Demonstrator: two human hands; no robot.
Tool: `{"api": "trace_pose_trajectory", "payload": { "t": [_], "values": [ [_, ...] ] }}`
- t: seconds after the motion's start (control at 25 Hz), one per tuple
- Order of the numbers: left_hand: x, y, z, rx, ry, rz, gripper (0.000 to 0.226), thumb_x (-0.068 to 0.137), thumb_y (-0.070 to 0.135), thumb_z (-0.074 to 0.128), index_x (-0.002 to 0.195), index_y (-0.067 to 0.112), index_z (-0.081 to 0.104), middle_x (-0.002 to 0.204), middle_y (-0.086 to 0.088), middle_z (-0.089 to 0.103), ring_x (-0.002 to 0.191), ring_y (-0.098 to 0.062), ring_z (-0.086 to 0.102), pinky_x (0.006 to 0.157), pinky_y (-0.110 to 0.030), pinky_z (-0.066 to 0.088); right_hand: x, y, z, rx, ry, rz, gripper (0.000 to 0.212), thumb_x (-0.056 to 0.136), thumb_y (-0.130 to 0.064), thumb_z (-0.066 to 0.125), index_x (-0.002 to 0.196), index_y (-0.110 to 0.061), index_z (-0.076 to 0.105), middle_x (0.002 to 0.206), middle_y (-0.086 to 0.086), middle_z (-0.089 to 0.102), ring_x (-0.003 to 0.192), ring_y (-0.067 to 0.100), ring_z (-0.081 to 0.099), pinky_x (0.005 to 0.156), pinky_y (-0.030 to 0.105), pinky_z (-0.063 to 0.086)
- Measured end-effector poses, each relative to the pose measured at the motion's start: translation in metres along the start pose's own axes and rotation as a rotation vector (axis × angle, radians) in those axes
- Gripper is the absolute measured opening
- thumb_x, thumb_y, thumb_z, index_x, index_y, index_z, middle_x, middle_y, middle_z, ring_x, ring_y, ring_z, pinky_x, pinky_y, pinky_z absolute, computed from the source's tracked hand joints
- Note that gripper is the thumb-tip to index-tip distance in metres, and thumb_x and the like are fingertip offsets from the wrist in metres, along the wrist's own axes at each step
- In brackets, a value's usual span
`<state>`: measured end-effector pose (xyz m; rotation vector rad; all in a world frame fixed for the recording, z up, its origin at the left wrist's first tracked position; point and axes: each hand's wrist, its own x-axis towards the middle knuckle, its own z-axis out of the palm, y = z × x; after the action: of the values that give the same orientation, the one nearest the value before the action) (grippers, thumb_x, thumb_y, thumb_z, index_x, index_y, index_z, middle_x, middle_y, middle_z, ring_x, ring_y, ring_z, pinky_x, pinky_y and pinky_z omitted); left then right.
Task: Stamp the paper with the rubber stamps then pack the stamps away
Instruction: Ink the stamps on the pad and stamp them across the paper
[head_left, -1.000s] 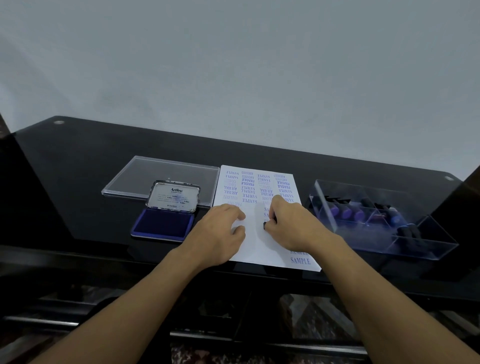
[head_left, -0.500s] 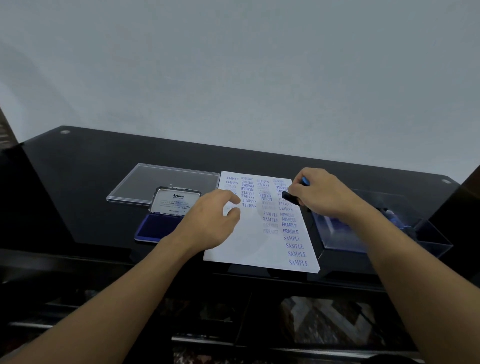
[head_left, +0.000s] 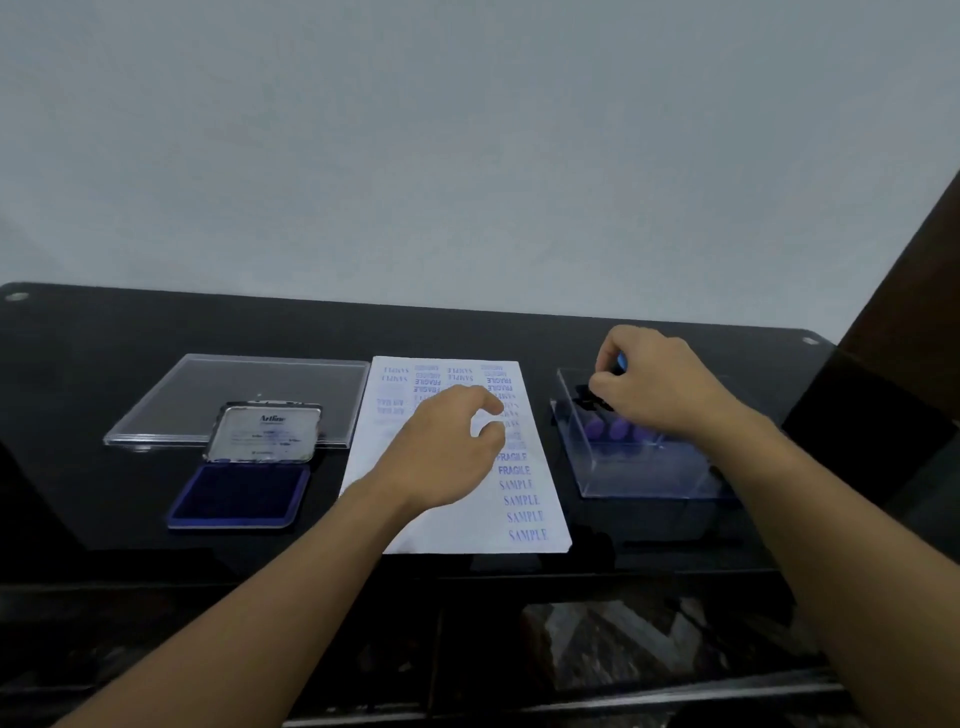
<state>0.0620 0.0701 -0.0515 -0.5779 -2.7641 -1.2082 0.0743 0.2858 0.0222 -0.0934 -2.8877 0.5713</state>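
A white paper (head_left: 457, 525) covered with blue SAMPLE and FRAGILE prints lies in the middle of the black table. My left hand (head_left: 447, 452) hovers over or rests on it, fingers loosely curled and holding nothing. My right hand (head_left: 654, 384) pinches a small stamp (head_left: 619, 361) with a blue top over the far left corner of the clear plastic box (head_left: 644, 473). Purple-topped stamps (head_left: 615, 428) lie inside the box, partly hidden by my right hand.
An open blue ink pad (head_left: 241, 493) with its silver lid (head_left: 265, 434) raised sits left of the paper. Behind it lies the clear box lid (head_left: 208, 389). The table's front edge (head_left: 467, 571) runs just below the paper.
My right hand has carried the stamp off the paper to the right, over the clear box. The left hand stayed on the paper. The camera view shifted right.
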Motion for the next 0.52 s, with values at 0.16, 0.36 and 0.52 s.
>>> {"api": "trace_pose_trajectory", "payload": {
  "t": [0.16, 0.36, 0.52],
  "values": [
    [0.013, 0.013, 0.03, -0.016, -0.062, 0.013, 0.028, 0.097, 0.031, 0.047, 0.123, 0.028, 0.055, 0.136, 0.011, 0.051, 0.114, -0.006, 0.046, 0.09, -0.022, 0.035, -0.003, 0.027, 0.008, -0.021, -0.031, 0.102, 0.01, 0.083, -0.023, 0.065, 0.082, -0.02, 0.056, 0.083, 0.001, 0.066, 0.079, 0.021, 0.062, 0.07, 0.039, 0.055],
    [0.022, 0.009, 0.052, 0.088, -0.107, 0.008, 0.031, 0.096, 0.031, 0.046, 0.124, 0.024, 0.056, 0.135, 0.007, 0.053, 0.12, -0.012, 0.049, 0.093, -0.023, 0.036, 0.0, 0.04, 0.035, -0.081, -0.117, 0.15, 0.011, 0.08, -0.026, 0.068, 0.079, -0.02, 0.059, 0.09, 0.003, 0.066, 0.085, 0.024, 0.06, 0.07, 0.035, 0.051],
    [0.022, 0.002, 0.061, 0.182, -0.122, 0.005, 0.032, 0.096, 0.031, 0.047, 0.125, 0.023, 0.057, 0.131, 0.006, 0.056, 0.117, -0.013, 0.051, 0.098, -0.03, 0.042, 0.002, 0.042, 0.053, -0.06, -0.094, 0.181, 0.01, 0.078, -0.025, 0.071, 0.078, -0.017, 0.065, 0.086, 0.005, 0.069, 0.084, 0.025, 0.065, 0.076, 0.04, 0.058]
  ]
}}
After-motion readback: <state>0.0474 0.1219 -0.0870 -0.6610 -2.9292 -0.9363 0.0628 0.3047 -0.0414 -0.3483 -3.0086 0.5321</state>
